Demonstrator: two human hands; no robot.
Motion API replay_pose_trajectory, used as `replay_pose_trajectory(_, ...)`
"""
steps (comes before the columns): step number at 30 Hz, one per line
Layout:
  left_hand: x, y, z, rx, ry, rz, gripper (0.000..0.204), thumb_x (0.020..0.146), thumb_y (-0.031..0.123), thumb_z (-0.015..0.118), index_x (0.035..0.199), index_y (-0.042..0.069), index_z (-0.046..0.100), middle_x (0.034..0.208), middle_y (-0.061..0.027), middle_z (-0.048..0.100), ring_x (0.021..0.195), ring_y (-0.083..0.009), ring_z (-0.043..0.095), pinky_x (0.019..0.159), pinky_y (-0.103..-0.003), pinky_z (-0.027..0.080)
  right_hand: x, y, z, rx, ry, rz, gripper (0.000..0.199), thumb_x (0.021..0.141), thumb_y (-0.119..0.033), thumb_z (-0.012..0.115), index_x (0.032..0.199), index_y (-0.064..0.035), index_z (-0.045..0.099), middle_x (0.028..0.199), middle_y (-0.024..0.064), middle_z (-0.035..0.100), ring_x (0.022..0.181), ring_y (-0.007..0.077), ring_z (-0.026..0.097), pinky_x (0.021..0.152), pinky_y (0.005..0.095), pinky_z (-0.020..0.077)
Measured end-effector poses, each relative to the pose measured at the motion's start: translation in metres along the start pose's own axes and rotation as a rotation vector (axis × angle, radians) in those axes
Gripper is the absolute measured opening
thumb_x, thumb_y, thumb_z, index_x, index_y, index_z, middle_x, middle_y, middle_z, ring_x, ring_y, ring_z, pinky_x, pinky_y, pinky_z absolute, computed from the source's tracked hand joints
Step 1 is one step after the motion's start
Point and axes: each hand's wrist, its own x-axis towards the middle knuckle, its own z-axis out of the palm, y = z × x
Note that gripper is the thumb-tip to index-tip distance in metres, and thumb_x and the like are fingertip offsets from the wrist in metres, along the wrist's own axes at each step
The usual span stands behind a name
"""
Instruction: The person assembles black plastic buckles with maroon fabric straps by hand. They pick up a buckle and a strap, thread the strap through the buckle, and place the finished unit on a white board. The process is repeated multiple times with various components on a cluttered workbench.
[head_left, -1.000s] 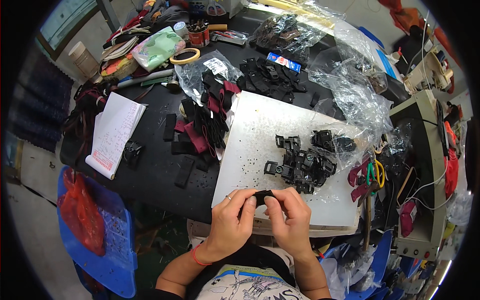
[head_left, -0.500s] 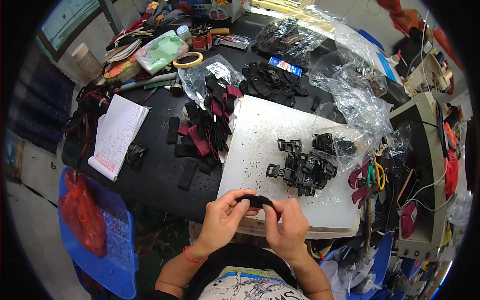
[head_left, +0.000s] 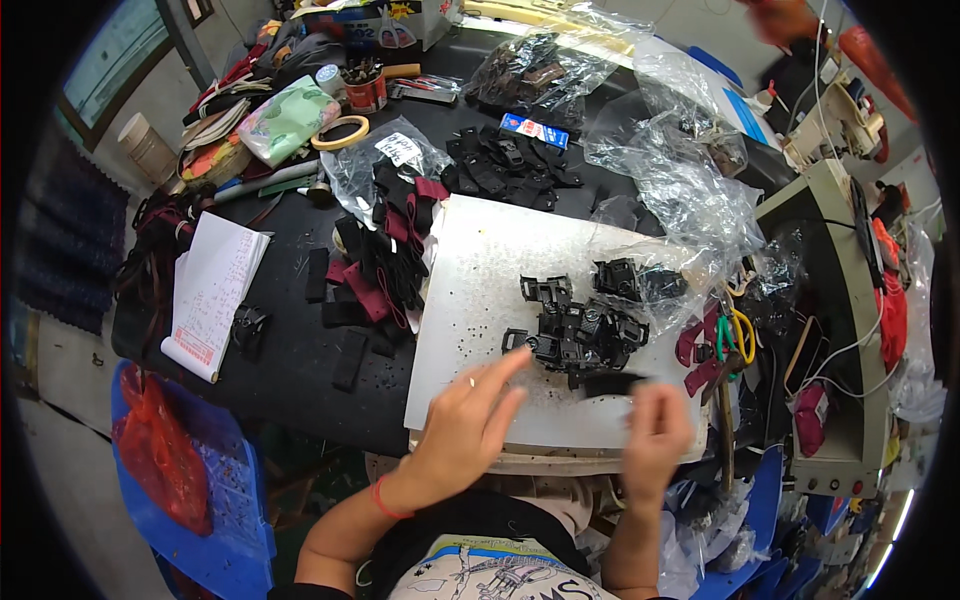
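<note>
A short black strap piece (head_left: 612, 384), blurred by motion, sticks out leftward from my right hand (head_left: 657, 432), which pinches its end above the white board (head_left: 460, 330). My left hand (head_left: 470, 418) holds nothing. Its fingers are apart, and the index fingertip is at the near left side of a pile of black plastic buckles (head_left: 590, 335); whether it touches one I cannot tell. Another group of black buckles (head_left: 616, 278) lies just behind, partly under clear plastic.
Black and maroon straps (head_left: 372, 265) heap left of the board. Farther left lie a notepad (head_left: 212, 290) and a single buckle (head_left: 250, 322). Clear plastic bags (head_left: 690, 200) cover the back right. Scissors (head_left: 742, 338) are at the right edge. A blue chair (head_left: 235, 490) stands lower left.
My hands have separated. The right has moved right with the strap piece, while the left has let go of it and stretched forward to the buckles. The whole view has shifted slightly.
</note>
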Motion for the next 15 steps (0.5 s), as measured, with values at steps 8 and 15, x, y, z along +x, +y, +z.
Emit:
replay_pose_trajectory(8, 0.032, -0.023, 0.008, 0.401, 0.185, 0.190, 0.031, 0.078, -0.005, 0.058, 0.108, 0.001, 0.058, 0.100, -0.0169, 0.060, 0.093, -0.0342, 0.058, 0.076, -0.039, 0.047, 0.041, 0.041, -0.034, -0.242, 0.424, 0.008, 0.025, 0.088, -0.007, 0.060, 0.112, -0.0003, 0.058, 0.083, 0.0049, 0.053, 0.060, 0.0107, 0.046, 0.054, 0.0250, 0.0395)
replay_pose_trajectory(15, 0.016, -0.012, 0.002, 0.395, 0.186, 0.074, 0.021, 0.080, -0.004, 0.058, 0.100, 0.000, 0.062, 0.083, -0.0154, 0.060, 0.077, -0.0314, 0.059, 0.068, -0.038, 0.046, 0.009, -0.026, 0.051, 0.200, -0.244, -0.403, 0.037, 0.078, 0.000, 0.066, 0.114, -0.0031, 0.059, 0.099, 0.0144, 0.059, 0.084, 0.0299, 0.059, 0.074, 0.0336, 0.0489)
